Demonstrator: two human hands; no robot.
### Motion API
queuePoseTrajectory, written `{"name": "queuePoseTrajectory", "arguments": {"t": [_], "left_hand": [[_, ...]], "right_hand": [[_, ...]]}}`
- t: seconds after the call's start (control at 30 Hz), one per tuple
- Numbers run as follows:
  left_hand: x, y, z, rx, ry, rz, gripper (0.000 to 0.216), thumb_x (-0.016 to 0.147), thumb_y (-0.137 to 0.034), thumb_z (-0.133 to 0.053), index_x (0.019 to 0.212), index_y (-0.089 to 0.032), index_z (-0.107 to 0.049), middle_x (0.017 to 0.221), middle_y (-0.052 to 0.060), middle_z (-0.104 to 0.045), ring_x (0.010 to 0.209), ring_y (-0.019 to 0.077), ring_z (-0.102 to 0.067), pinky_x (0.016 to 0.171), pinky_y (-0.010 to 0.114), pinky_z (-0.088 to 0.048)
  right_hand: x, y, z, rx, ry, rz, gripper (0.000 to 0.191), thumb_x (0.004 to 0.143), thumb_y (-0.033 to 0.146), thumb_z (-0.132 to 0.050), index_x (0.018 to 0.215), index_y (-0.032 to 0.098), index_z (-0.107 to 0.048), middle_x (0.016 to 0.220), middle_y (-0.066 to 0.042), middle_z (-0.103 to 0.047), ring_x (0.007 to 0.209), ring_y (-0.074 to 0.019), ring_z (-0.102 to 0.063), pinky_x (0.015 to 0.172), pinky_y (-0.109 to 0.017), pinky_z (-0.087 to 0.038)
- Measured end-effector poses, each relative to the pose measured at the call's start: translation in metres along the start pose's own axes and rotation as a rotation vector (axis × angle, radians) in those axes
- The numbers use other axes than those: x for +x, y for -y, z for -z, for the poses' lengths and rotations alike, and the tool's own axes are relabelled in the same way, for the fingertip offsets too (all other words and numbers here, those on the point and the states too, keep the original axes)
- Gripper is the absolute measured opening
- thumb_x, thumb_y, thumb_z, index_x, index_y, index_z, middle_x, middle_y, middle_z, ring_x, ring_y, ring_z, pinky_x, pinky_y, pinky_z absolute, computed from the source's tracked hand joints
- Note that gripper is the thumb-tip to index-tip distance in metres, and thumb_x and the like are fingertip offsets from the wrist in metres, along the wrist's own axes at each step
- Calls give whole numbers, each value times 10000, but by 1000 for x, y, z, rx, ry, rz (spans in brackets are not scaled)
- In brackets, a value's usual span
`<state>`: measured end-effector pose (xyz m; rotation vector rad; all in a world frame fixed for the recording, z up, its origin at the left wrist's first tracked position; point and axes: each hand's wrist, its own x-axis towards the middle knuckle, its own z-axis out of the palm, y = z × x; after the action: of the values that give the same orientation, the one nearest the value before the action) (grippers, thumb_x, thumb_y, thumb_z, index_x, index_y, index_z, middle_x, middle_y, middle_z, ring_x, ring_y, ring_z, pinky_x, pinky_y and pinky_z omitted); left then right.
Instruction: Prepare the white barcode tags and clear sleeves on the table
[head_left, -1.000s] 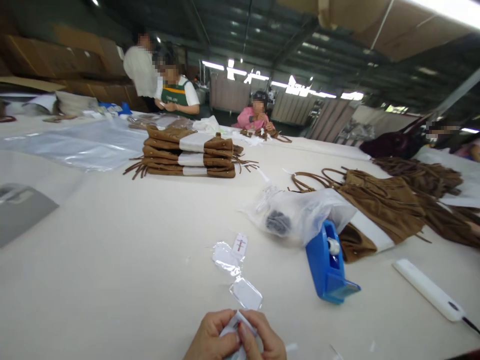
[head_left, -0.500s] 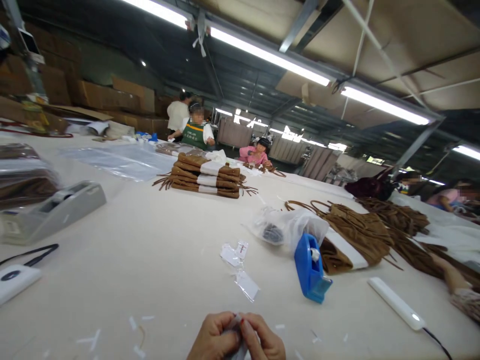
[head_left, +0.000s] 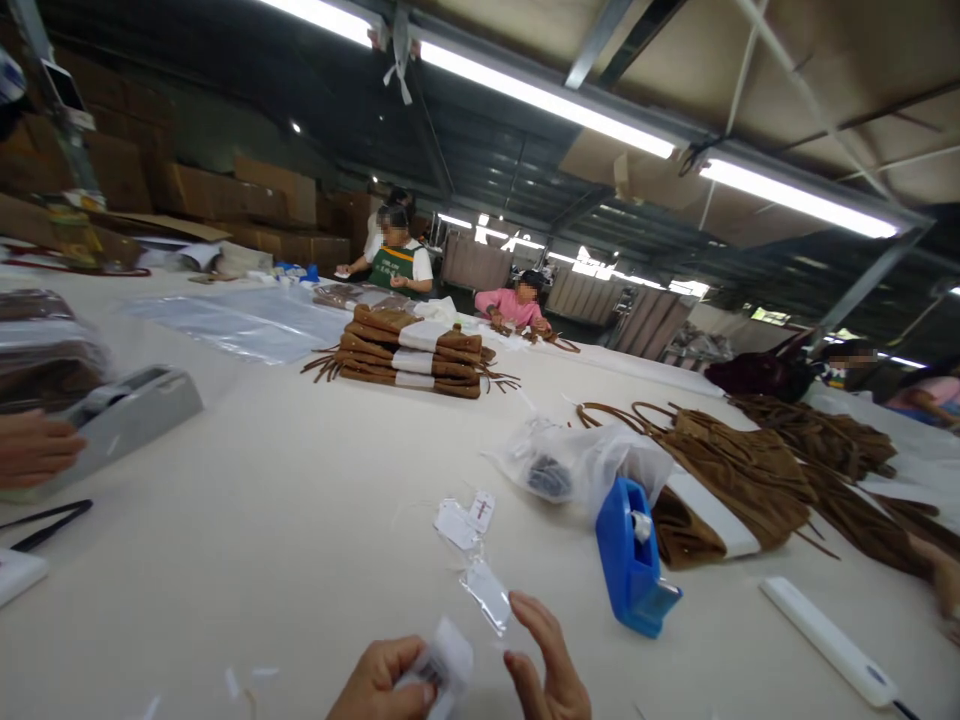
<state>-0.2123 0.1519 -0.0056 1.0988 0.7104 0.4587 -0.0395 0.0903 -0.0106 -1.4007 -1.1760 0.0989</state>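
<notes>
Table spreads beneath our hands. Ahead and to their right we see a brown bag; farther off, ahead and slightly left, a stack of folded brown goods banded in white. Nearer us, right of both hands, stands a blue dispenser, a plastic bag behind it. Our left hand pinches crumpled paper; our right hand, beside it, spreads thumb and finger wide. Just ahead lie tags.

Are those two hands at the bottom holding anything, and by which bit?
The left hand holds a blurry white slip by its lower part, near some dark print. The right hand seems to hold nothing.
</notes>
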Motion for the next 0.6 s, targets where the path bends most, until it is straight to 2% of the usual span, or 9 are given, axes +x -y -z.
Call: {"name": "queuePoseTrajectory", "arguments": {"t": [0.07,0.13,0.23,0.3,0.37,0.4,0.47,0.5,0.6], "left_hand": [[6,-6,24,196,-77,2,258,548,-315,-540,741,-144,-530,635,-2,-569,573,139,-485,513,216,-300],[12,-11,47,573,-218,37,250,582,-273,-487,806,-164,-505,687,12,-598,643,175,-536,568,245,-348],[17,-15,68,1155,-438,83,374,612,-235,-459,977,-165,-501,931,81,-611,881,236,-548,754,336,-376],[14,-18,67,1286,-565,5,473,625,-275,-502,1085,-164,-488,1154,127,-522,1091,277,-438,893,413,-307],[9,-24,56,1164,-611,-102,423,667,-356,-518,1053,-183,-529,1161,117,-521,1112,276,-412,920,413,-287],[6,-28,46,1021,-555,-119,359,697,-408,-500,974,-190,-567,1063,102,-575,1028,259,-472,872,381,-332],[1,-34,23,629,-317,-46,352,715,-508,-474,760,-179,-589,767,60,-623,746,198,-544,654,289,-393],[0,-36,12,413,-185,20,388,691,-546,-495,682,-165,-571,656,44,-603,627,166,-526,554,253,-365],[4,-37,-17,-134,30,166,437,585,-565,-611,612,-134,-547,555,24,-563,499,103,-462,482,209,-304]], "right_hand": [[17,-1,7,-175,10,468,407,701,508,-571,996,230,-605,941,-70,-657,906,-237,-589,809,-367,-457],[31,0,14,-310,4,737,445,692,559,-550,998,238,-587,870,-60,-670,857,-235,-608,804,-398,-455],[40,1,22,-399,24,858,343,795,510,-434,915,227,-585,822,-43,-677,846,-211,-618,834,-407,-434],[42,2,26,-415,61,889,283,854,406,-369,865,216,-579,822,-33,-681,860,-187,-617,859,-391,-417],[42,4,28,-410,78,900,282,876,349,-329,838,206,-570,819,-30,-683,869,-176,-615,876,-384,-403],[43,6,29,-407,83,892,286,878,345,-323,834,201,-566,817,-33,-684,874,-177,-614,879,-386,-399],[43,8,27,-391,96,874,292,874,362,-329,838,191,-563,808,-43,-684,873,-186,-615,875,-396,-400],[42,9,25,-376,99,863,293,869,374,-338,844,186,-561,803,-48,-684,870,-191,-616,868,-399,-403],[38,7,16,-284,50,814,309,851,420,-371,875,169,-550,766,-60,-683,837,-204,-624,827,-403,-426]]}}
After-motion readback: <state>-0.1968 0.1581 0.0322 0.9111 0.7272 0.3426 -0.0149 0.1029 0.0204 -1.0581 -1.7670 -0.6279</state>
